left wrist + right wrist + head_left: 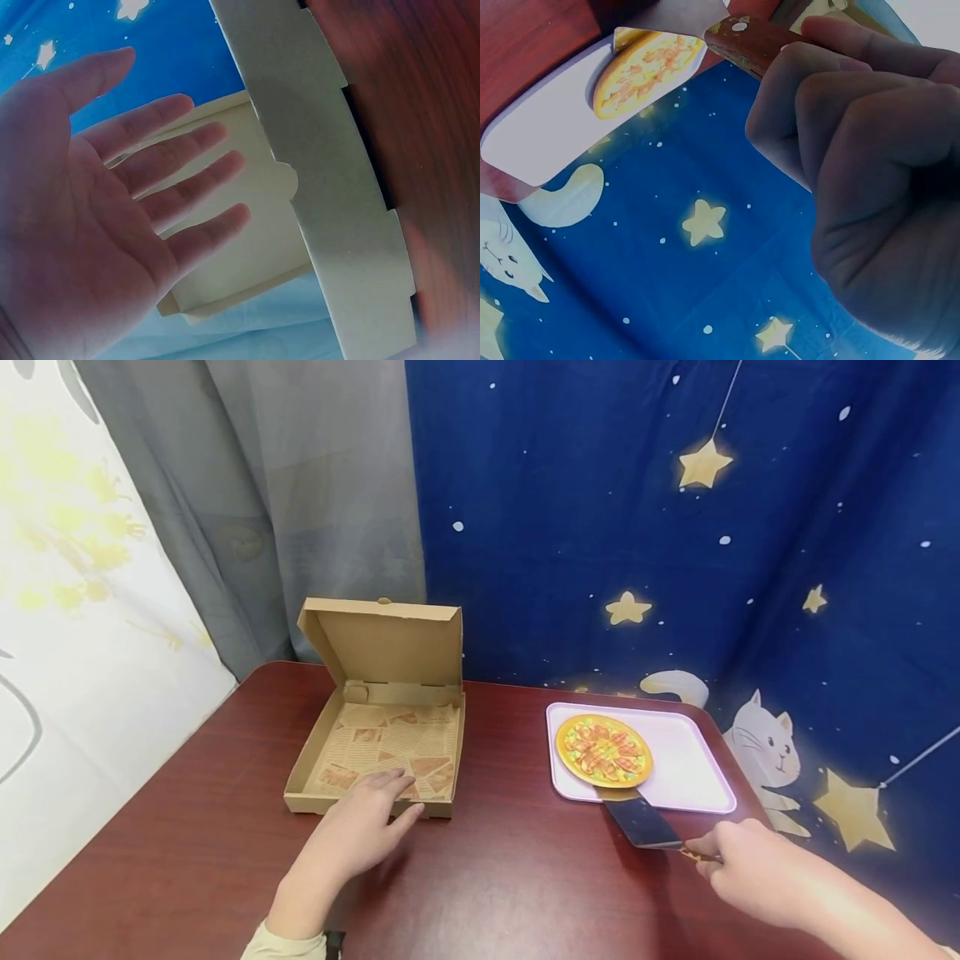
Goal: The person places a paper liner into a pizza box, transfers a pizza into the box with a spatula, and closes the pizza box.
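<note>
From the head view, the spatula (642,825), lower right, points its blade up-left from the right hand (761,872) to the pizza (604,751). From the left wrist, the left hand (97,202) spreads, holding nothing (box (326,150) just beyond). From the right, fingers (776,112) curl round the handle (751,42) up top.

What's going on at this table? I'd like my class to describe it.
A person's right hand grips a spatula, its blade reaching the near edge of a pizza. The pizza is on the left part of a pale tray. The left hand, holding nothing, is by the front edge of an open cardboard box lined with printed paper.
</note>
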Motion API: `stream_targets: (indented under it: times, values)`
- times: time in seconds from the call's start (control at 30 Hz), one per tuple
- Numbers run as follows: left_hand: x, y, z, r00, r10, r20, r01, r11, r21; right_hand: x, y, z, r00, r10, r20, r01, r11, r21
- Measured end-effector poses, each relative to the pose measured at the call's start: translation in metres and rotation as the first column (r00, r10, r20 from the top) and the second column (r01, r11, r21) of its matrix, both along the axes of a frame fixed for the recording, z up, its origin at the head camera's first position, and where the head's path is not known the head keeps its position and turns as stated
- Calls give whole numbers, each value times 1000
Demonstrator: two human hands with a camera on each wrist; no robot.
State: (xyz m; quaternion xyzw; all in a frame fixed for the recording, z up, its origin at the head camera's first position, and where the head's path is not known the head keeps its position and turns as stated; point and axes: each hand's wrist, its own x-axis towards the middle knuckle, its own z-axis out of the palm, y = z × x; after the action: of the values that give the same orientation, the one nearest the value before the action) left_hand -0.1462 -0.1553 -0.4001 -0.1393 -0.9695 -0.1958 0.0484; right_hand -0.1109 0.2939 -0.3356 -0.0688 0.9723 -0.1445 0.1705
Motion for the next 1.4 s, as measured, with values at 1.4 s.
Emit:
stream_targets:
  times: [1.4]
  values:
    - [-46, -2, -11, 990, -51, -129, 46, 998, -41, -34, -31, -43, 985, -88, -145, 92, 996, 20]
